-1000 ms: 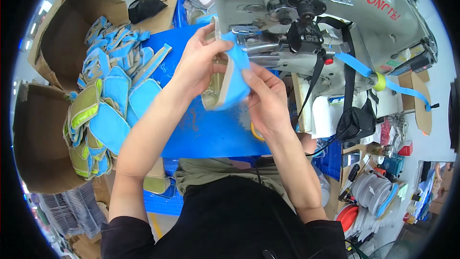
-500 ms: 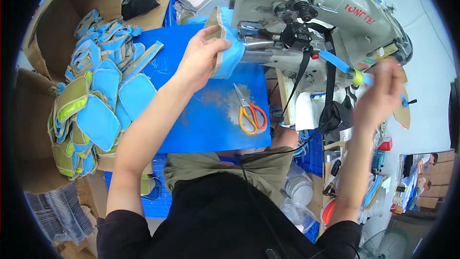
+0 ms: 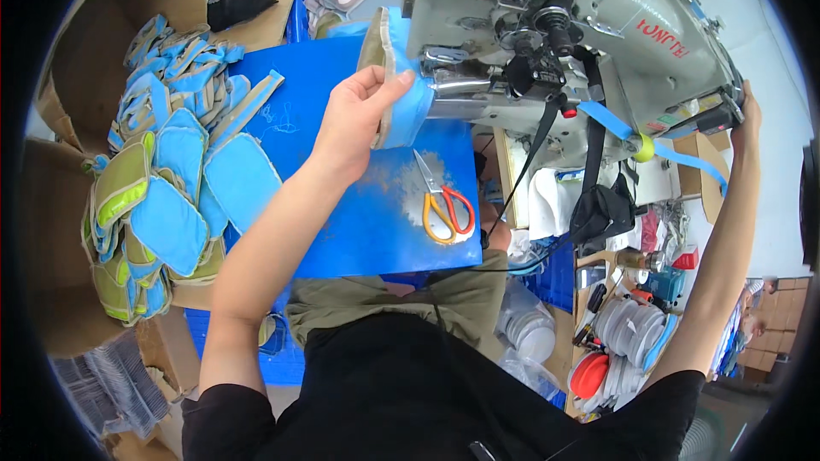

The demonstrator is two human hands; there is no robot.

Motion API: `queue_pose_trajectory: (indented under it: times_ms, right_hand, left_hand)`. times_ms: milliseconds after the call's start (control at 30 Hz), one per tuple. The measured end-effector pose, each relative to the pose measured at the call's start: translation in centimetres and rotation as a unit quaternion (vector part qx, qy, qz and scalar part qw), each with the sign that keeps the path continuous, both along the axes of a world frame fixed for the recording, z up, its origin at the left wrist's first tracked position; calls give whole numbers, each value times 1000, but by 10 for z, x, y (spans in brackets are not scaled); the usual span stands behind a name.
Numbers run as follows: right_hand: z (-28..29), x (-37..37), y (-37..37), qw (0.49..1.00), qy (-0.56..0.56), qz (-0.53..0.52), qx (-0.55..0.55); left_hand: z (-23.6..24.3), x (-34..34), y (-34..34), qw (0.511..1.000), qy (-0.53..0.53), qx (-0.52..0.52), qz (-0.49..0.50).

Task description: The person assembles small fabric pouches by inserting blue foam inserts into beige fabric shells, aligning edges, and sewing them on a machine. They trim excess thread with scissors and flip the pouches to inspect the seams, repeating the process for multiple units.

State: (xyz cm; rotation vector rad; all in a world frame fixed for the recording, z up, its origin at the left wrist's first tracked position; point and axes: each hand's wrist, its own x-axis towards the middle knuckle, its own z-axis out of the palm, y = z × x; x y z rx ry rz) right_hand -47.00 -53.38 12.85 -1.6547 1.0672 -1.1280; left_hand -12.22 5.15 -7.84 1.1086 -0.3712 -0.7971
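My left hand point(image 3: 357, 118) pinches the edge of a blue and tan fabric piece point(image 3: 405, 111), thumb on the blue side. The piece sits around the end of the sewing machine's point(image 3: 547, 43) narrow arm, below the head. Far to the right, my right hand point(image 3: 748, 123) reaches up to the machine's handwheel point(image 3: 726, 77) and grips its edge; part of the fingers is hidden. A blue strip point(image 3: 611, 121) runs through a yellow guide beside the machine. Scissors point(image 3: 442, 205) with orange and red handles lie partly open on the blue tabletop point(image 3: 342, 230).
At left, a cardboard box point(image 3: 64, 205) borders a heap of blue and green fabric pads point(image 3: 171, 222) and blue-tan strips point(image 3: 179, 77). A blue bin point(image 3: 299, 21) stands behind. Reels of tape point(image 3: 628, 330) and tools lie at lower right. A black strap point(image 3: 530, 154) hangs from the machine.
My right hand has moved from beside the blue strip outward and up to the handwheel. My left hand stays on the fabric piece. The view has shifted slightly.
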Motion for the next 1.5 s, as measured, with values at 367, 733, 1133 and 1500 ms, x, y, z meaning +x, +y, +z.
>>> queue_pose_trajectory:
  times_ms: [367, 733, 1133, 1500]
  right_hand:
    - [-150, 45, 301, 960, -76, -125, -240]
    - [-357, 104, 465, 858, 380, 338, -72]
    - [-250, 106, 521, 899, 169, 401, 59]
    - [-265, 126, 521, 887, 235, 398, 11]
  left_hand:
    - [-62, -19, 91, 988, 67, -34, 138]
    - [-55, -21, 139, 936, 316, -137, -69]
    - [-52, -28, 126, 933, 336, -115, -55]
    - [-51, -74, 128, 949, -264, 149, 90]
